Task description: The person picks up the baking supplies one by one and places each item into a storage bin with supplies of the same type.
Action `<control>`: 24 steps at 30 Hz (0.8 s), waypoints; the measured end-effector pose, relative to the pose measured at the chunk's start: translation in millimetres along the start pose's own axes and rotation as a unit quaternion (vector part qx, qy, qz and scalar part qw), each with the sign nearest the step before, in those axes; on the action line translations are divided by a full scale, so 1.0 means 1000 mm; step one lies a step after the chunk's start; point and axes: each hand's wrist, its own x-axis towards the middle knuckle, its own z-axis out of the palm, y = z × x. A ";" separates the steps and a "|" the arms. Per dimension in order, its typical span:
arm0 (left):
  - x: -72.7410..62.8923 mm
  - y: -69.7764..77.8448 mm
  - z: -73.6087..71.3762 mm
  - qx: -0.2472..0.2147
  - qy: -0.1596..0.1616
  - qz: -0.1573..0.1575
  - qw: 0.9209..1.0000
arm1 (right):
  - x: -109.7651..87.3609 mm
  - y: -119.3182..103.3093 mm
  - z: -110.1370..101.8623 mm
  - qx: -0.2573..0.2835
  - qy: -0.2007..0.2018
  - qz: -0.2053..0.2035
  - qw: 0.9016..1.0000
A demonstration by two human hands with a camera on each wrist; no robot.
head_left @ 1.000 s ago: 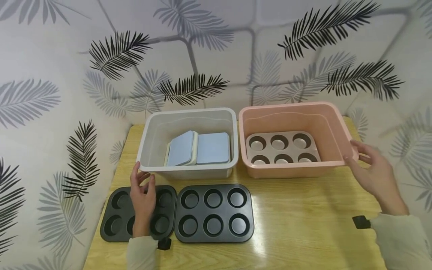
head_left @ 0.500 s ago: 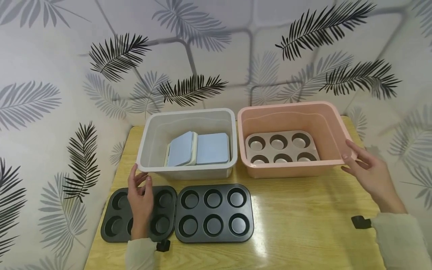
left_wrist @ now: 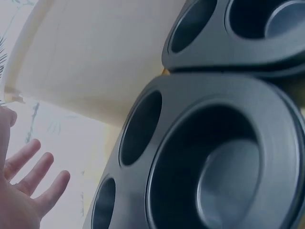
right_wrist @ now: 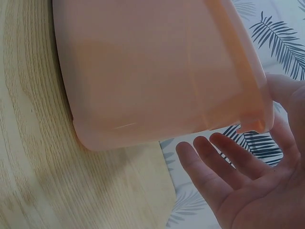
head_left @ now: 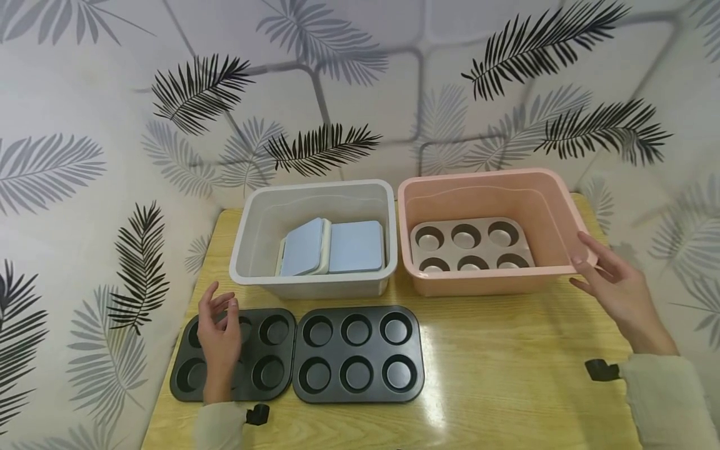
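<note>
My left hand [head_left: 219,344] is raised over the left dark muffin pan [head_left: 270,375], fingers spread and nothing in them. In the left wrist view its fingers [left_wrist: 50,191] stand apart from the pan and the pale bin wall. My right hand [head_left: 624,294] is at the front right corner of the pink bin [head_left: 495,284], thumb and index finger on either side of the rim corner. The other fingers [right_wrist: 214,167] hang loose below the rim in the right wrist view. A light-brown muffin pan [head_left: 478,247] lies inside the pink bin.
A light grey bin [head_left: 320,287] stands left of the pink one, holding several pale blue and cream square-cornered pieces [head_left: 355,247]. A second dark muffin pan [head_left: 357,353] lies beside the first on the wooden table [head_left: 506,375]. Leaf-patterned covering [head_left: 349,75] rises behind.
My left hand has left the grey bin's front left corner and moved down and left over the dark pan. The right hand stays at the pink bin's corner.
</note>
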 end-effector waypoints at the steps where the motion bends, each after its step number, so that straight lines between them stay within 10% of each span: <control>1: 0.000 -0.002 -0.002 0.007 -0.001 -0.001 1.000 | 0.000 0.000 0.000 -0.007 0.001 0.000 1.000; 24: -0.010 -0.025 -0.050 0.140 -0.069 0.018 0.988 | 0.001 0.002 0.004 -0.076 0.005 -0.010 0.997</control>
